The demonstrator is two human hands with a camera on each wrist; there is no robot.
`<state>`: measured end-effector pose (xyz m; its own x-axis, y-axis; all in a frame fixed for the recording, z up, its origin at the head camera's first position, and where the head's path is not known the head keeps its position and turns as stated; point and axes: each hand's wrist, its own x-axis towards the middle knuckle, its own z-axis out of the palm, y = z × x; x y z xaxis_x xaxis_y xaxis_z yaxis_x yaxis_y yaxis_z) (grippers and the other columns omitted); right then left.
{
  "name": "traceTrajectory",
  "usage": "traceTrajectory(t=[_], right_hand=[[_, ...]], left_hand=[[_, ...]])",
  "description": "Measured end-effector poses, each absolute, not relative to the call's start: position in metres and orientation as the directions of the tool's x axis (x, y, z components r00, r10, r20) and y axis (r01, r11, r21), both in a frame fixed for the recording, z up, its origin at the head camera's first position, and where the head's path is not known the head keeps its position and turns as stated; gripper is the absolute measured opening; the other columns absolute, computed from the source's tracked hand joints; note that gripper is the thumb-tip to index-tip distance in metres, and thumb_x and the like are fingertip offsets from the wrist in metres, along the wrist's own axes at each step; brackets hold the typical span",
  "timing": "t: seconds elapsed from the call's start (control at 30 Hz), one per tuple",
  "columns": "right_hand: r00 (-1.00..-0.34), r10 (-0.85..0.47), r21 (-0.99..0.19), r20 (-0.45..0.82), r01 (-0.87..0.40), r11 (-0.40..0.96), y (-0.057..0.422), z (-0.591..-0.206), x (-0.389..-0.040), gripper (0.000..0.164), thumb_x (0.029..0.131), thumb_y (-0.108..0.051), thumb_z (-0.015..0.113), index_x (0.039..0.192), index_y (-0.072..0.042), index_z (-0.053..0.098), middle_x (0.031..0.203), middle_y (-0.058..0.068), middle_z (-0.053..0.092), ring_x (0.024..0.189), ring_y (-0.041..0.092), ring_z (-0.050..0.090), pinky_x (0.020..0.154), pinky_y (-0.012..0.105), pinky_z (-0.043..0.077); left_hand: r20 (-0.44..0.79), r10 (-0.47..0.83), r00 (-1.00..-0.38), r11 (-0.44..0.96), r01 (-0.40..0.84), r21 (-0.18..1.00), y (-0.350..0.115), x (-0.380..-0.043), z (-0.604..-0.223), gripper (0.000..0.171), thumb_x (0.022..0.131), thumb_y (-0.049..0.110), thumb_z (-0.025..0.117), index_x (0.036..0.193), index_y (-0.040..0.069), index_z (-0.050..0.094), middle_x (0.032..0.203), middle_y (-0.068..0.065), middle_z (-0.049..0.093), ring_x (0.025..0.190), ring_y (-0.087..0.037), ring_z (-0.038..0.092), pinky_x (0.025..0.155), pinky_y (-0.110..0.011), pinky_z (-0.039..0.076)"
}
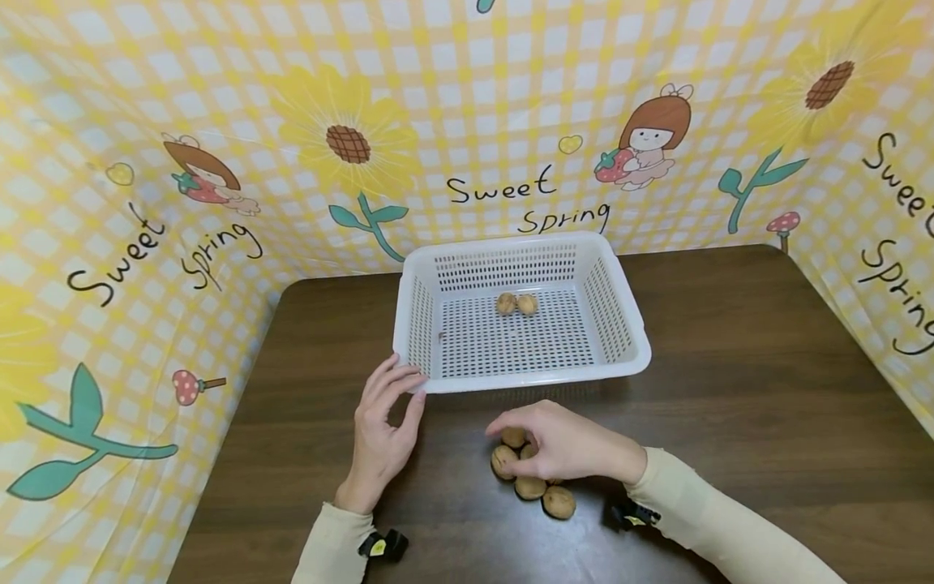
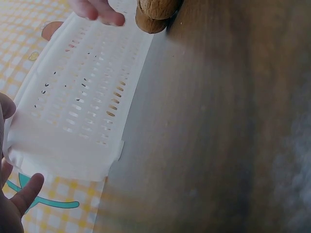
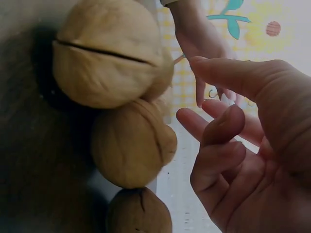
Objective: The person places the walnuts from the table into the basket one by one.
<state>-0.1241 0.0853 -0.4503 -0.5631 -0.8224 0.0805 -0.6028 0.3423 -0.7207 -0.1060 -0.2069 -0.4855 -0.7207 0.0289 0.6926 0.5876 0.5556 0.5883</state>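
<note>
My left hand (image 1: 383,426) rests at the near left corner of a white plastic basket (image 1: 525,378), its fingers loosely extended against the rim and its thumb just in front. Inside the basket, two walnuts (image 1: 527,305) lie side by side toward the back. My right hand (image 1: 572,442) hovers over a cluster of walnuts (image 1: 559,503) on the table, thumb and fingers spread apart and partly bent. In the right wrist view, nothing shows between those fingers (image 3: 226,124), and several walnuts (image 3: 129,143) lie beside them. The hand hides part of the cluster in the head view.
The dark wood-grain table (image 1: 314,341) carries the basket near its back edge. A yellow checked cloth (image 1: 467,105) with printed flowers and lettering hangs behind and along both sides. Black wrist straps (image 1: 383,546) are on both sleeves.
</note>
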Motion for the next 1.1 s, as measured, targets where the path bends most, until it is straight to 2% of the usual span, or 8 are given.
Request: traceTrajectory(t=[0.03,0.1,0.17,0.3,0.43,0.77,1.1], right_hand=[[-0.563,-0.822,-0.701,0.087,-0.621,0.35,0.084,-0.451,-0.123,0.039,0.095,-0.023,0.081,0.13,-0.009,0.073,0.118,0.003,0.078,0.069,0.004,0.062,0.078,0.02,0.057],[-0.56,-0.823,-0.665,0.098,-0.652,0.364,0.083,-0.452,-0.121,0.038,0.094,-0.023,0.082,0.128,-0.009,0.074,0.122,0.002,0.078,0.085,0.009,0.069,0.088,0.025,0.06],[-0.562,-0.823,-0.637,0.086,-0.665,0.389,0.082,-0.453,-0.119,0.038,0.093,-0.025,0.083,0.127,-0.011,0.075,0.125,-0.001,0.077,0.098,0.01,0.072,0.094,0.028,0.061],[-0.575,-0.817,-0.587,0.054,-0.68,0.44,0.082,-0.458,-0.117,0.036,0.092,-0.029,0.084,0.125,-0.017,0.076,0.128,-0.005,0.075,0.117,0.011,0.071,0.1,0.033,0.061],[-0.584,-0.811,-0.574,0.046,-0.679,0.457,0.082,-0.461,-0.116,0.035,0.092,-0.03,0.083,0.125,-0.019,0.077,0.128,-0.006,0.074,0.118,0.012,0.071,0.1,0.035,0.061],[-0.579,-0.815,-0.562,0.019,-0.68,0.47,0.081,-0.462,-0.116,0.036,0.091,-0.028,0.085,0.125,-0.02,0.076,0.122,-0.008,0.076,0.111,0.008,0.072,0.096,0.032,0.062],[-0.581,-0.814,-0.567,0.024,-0.678,0.467,0.082,-0.465,-0.12,0.039,0.09,-0.031,0.086,0.126,-0.021,0.077,0.124,-0.007,0.078,0.112,0.009,0.074,0.096,0.032,0.062]], left_hand=[[0.695,0.029,-0.718,0.555,0.59,0.586,-0.207,-0.106,-0.485,0.026,0.092,-0.004,0.074,0.112,0.01,0.08,0.121,-0.013,0.075,0.142,-0.041,0.056,0.126,-0.037,0.041],[0.698,0.03,-0.715,0.553,0.593,0.585,-0.206,-0.106,-0.483,0.026,0.092,-0.004,0.074,0.113,0.01,0.08,0.122,-0.013,0.076,0.141,-0.041,0.056,0.125,-0.041,0.043],[0.696,0.03,-0.717,0.553,0.593,0.586,-0.206,-0.106,-0.483,0.026,0.092,-0.004,0.074,0.113,0.01,0.08,0.122,-0.013,0.075,0.142,-0.04,0.056,0.124,-0.042,0.043],[0.691,0.031,-0.722,0.552,0.589,0.591,-0.207,-0.106,-0.483,0.025,0.092,-0.004,0.074,0.113,0.01,0.08,0.121,-0.014,0.076,0.142,-0.04,0.056,0.126,-0.036,0.041],[0.683,0.034,-0.73,0.552,0.583,0.596,-0.207,-0.106,-0.484,0.025,0.093,-0.003,0.074,0.113,0.01,0.08,0.122,-0.014,0.075,0.142,-0.04,0.055,0.127,-0.031,0.038],[0.679,0.03,-0.733,0.559,0.576,0.597,-0.207,-0.104,-0.485,0.024,0.093,-0.003,0.073,0.113,0.009,0.08,0.122,-0.015,0.075,0.141,-0.04,0.056,0.127,-0.031,0.038],[0.671,0.026,-0.741,0.56,0.567,0.604,-0.207,-0.104,-0.485,0.024,0.093,-0.003,0.073,0.112,0.009,0.08,0.122,-0.014,0.075,0.142,-0.04,0.055,0.127,-0.03,0.037]])
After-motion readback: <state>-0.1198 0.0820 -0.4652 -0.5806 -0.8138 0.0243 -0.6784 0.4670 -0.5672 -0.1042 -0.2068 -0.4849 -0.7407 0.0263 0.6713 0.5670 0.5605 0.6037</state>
